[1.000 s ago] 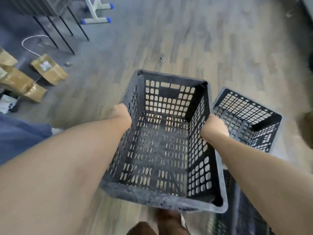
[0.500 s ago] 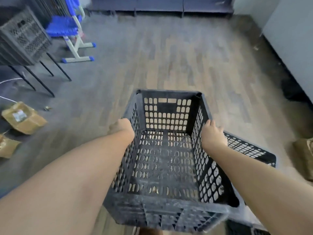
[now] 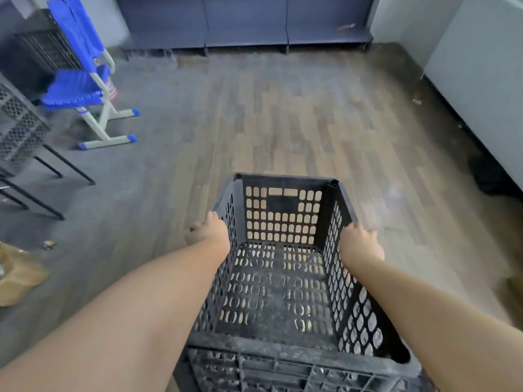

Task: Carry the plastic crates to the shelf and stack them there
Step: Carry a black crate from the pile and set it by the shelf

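A black perforated plastic crate (image 3: 280, 292) hangs in the air in front of me, empty, its open top facing up. My left hand (image 3: 208, 232) grips its left rim and my right hand (image 3: 360, 244) grips its right rim. A low dark blue shelf (image 3: 246, 38) runs along the far wall, straight ahead across the wooden floor. Another dark crate (image 3: 19, 131) rests on a black metal stand at the far left.
A folded blue chair (image 3: 82, 80) on a white frame stands at the left. A brown paper package (image 3: 17, 275) lies on the floor at the lower left. A grey cabinet (image 3: 481, 75) lines the right wall, with a dark object (image 3: 489, 174) at its foot.
My view has lifted and swung toward the far shelf. The crate stays in both hands. The second crate on the floor at the right has dropped out of sight.
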